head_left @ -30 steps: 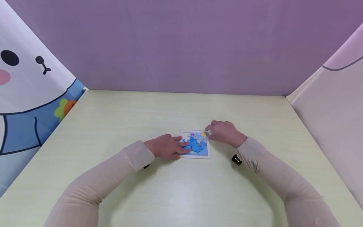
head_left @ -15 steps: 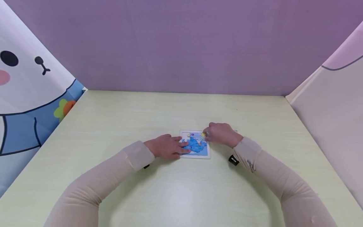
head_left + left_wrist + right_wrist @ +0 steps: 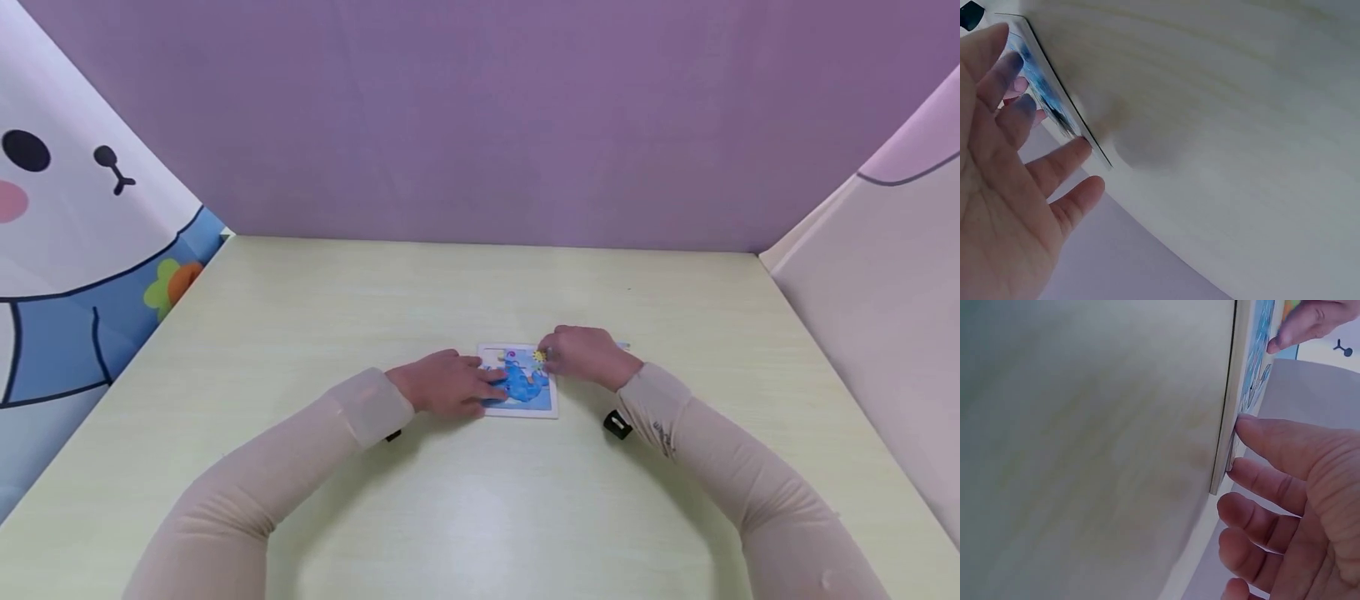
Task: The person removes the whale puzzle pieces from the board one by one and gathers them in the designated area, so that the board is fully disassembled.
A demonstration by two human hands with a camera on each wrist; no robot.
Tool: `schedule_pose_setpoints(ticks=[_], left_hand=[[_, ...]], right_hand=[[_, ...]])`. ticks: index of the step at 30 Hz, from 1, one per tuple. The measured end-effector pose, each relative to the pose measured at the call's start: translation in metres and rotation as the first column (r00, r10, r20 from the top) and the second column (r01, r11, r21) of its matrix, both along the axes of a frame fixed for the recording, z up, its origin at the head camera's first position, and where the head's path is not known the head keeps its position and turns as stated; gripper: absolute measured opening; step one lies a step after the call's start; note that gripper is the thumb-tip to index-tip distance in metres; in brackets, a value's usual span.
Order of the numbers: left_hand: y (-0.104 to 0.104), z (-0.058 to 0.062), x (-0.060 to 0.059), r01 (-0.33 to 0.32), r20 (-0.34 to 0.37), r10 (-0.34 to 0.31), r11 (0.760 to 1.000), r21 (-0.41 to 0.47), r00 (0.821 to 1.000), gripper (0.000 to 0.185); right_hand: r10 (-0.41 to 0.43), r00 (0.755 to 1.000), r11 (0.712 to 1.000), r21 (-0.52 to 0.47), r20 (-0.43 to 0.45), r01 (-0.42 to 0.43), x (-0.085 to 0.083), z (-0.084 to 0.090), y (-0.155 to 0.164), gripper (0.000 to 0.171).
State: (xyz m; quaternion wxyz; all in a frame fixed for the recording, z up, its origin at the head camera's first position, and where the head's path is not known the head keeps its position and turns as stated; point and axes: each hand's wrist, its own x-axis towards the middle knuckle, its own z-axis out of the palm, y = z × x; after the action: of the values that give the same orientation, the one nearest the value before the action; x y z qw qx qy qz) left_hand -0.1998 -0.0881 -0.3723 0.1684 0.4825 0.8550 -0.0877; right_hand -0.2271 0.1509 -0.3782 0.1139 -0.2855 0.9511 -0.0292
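A small jigsaw puzzle (image 3: 534, 403) in a white frame lies on the table, showing a blue whale and a yellow sun. Pale bare backing shows near its upper left. My left hand (image 3: 447, 383) rests on the left side with straight, spread fingers, some of them over the picture in the left wrist view. At the upper right corner, my right hand (image 3: 588, 355) pinches a puzzle piece (image 3: 1233, 445) between thumb and index finger, close to the frame's edge. Most of that piece is hidden by the fingers. The other right fingers curl loosely.
Behind my right hand, a small bluish flat thing (image 3: 623, 345) peeks out on the table (image 3: 480, 500). A purple panel (image 3: 480, 125) stands along the back edge. Printed cartoon panels (image 3: 82, 242) flank the sides.
My right hand has shifted slightly left onto the puzzle's upper right corner, uncovering the small bluish thing behind it. My left hand stays almost where it was on the left side.
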Motion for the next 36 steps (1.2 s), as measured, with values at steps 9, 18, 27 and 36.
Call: schedule_pose_setpoints(ticks=[9, 18, 27, 36], left_hand=[[0.009, -0.001, -0.006, -0.072, -0.049, 0.07, 0.997, -0.038, 0.996, 0.062], [0.012, -0.006, -0.005, -0.111, -0.004, 0.111, 0.991, -0.077, 0.994, 0.064], [0.01, -0.005, -0.002, -0.134, 0.029, 0.137, 0.987, -0.083, 0.99, 0.065], [0.011, -0.007, -0.004, -0.111, 0.008, 0.112, 0.991, -0.071, 0.994, 0.064]], right_hand=[[-0.045, 0.998, 0.998, -0.038, 0.05, 0.047, -0.001, 0.001, 0.0, 0.033], [-0.063, 0.993, 0.995, -0.065, 0.101, 0.07, -0.002, 0.001, -0.002, 0.034], [-0.101, 0.979, 0.988, -0.098, 0.176, 0.12, -0.007, 0.0, -0.004, 0.034], [-0.117, 0.974, 0.982, -0.126, 0.195, 0.143, -0.009, -0.001, -0.001, 0.032]])
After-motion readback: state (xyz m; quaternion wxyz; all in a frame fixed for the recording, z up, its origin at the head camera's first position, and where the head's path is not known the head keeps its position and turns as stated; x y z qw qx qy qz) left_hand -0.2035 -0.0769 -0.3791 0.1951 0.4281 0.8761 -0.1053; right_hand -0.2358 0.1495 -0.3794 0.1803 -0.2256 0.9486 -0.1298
